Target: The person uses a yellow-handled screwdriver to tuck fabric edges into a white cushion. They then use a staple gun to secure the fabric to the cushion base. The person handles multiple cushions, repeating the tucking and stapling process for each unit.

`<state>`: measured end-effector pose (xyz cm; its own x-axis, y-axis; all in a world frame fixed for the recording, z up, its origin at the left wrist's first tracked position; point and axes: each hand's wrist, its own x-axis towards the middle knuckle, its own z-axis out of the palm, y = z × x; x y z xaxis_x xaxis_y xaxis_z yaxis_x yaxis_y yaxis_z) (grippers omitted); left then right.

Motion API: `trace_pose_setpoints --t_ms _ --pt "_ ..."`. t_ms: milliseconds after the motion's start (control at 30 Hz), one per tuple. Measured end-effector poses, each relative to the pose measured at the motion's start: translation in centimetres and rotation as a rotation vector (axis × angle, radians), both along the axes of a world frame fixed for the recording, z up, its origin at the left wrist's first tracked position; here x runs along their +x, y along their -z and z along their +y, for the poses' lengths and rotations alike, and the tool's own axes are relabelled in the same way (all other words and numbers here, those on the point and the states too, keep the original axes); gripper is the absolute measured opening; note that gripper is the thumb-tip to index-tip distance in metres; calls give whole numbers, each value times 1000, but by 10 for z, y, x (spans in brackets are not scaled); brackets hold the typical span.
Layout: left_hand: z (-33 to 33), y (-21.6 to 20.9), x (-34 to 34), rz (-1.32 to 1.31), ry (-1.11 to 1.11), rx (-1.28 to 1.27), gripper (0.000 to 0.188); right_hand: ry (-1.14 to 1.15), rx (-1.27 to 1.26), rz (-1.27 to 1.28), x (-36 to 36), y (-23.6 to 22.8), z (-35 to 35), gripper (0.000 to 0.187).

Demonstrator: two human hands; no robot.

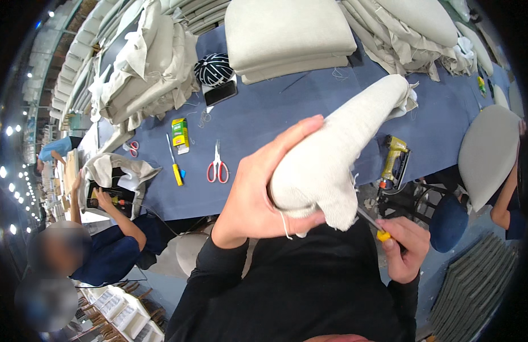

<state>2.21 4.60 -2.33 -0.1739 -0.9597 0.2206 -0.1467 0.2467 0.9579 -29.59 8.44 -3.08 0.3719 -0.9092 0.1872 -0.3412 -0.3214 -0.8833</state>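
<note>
My left hand [254,191] grips a cream fabric-covered seat pad [338,151], thumb below and fingers over its near end. The pad is tilted up above the table's front edge, its far end pointing to the upper right. Loose fabric and a stray thread hang from the near end. My right hand [405,246], lower right, is closed round the yellow handle of a screwdriver [383,235]. Its thin metal shaft points up and left toward the pad's frayed fabric edge; whether the tip touches the pad is hidden.
On the blue table [264,119] lie red-handled scissors [218,170], another yellow-handled screwdriver [176,171], a green-yellow box [180,135], a phone [221,94] and a yellow staple gun [394,159]. Cushions [289,34] are stacked behind. Co-workers work at left [113,245] and right.
</note>
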Motion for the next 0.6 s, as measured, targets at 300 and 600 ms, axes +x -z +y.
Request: trace_pose_setpoints --t_ms 300,600 --pt "8 -8 -28 -106 65 -19 107 85 162 198 -22 -59 14 34" --pt "14 -12 -56 -143 110 -125 106 -54 222 384 -60 -120 14 48"
